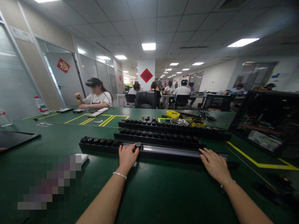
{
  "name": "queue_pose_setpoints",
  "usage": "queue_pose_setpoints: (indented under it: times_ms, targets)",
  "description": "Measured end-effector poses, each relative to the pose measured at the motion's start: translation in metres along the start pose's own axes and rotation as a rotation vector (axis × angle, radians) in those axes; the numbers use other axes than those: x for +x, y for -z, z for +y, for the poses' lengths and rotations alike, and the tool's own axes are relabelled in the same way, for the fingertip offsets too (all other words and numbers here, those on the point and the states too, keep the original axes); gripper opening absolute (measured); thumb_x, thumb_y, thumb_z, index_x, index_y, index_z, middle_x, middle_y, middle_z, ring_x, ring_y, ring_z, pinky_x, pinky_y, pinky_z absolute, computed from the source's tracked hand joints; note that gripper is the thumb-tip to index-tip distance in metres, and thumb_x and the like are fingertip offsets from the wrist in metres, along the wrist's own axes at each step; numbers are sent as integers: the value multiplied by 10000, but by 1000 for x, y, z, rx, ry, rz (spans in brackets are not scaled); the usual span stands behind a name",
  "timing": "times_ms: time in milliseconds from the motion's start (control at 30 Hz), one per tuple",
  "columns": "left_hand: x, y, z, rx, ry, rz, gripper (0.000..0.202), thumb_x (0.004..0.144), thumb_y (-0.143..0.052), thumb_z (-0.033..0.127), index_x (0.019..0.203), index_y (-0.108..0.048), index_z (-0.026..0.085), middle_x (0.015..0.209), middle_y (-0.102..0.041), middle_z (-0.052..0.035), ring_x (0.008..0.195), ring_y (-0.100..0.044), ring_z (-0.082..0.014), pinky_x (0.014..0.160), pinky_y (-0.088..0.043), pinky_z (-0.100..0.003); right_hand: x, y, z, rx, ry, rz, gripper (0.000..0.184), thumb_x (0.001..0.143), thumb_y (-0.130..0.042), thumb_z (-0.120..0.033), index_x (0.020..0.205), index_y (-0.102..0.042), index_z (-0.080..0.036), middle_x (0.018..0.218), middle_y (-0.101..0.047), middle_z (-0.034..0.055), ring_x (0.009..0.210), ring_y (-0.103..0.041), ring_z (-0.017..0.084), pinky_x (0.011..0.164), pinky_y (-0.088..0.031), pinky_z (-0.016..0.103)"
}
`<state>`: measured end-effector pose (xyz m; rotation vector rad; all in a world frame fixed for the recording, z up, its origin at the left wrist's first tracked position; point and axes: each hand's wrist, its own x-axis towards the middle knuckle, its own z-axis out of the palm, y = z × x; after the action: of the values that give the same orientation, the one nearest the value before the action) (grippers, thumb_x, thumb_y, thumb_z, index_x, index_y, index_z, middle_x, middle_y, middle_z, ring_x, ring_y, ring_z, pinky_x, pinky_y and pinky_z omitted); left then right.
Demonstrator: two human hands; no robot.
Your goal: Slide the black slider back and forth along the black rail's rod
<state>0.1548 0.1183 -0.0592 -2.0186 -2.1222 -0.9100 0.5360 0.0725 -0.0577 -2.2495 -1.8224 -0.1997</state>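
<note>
In front of me lies a long black rail (168,152) with a shiny strip inside its channel. Several round black socket modules (100,141) sit in a row at its left end. Apart from that row, one black socket module (138,145) is in the rail, pinched by the fingers of my left hand (127,158). My right hand (215,165) is laid over the rail's right part, thumb toward the near side and fingers across the top. Its fingertips are partly hidden by the rail.
Behind are a second rail with sockets (158,135) and a third (168,126). Farther back stand a yellow tray (173,114) and a metal dish (179,122) beside cables. A dark open-fronted case (268,124) stands right. A person (99,98) sits across the green table (163,193).
</note>
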Motion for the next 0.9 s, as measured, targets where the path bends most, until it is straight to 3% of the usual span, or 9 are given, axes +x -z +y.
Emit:
queue_pose_setpoints:
  times_ms: [900]
  targets:
    - [0,-4,-4,-6,-31,11,361,803,-424,431,1054,-620,262,1036,-666,-14,971,-540,-212,1043,-172,-477,2,-5,4,-7,14,16,566,855,-151,-500,1291,-431,-273,1370,-400,9,1277,-286,214,1027,-219,458]
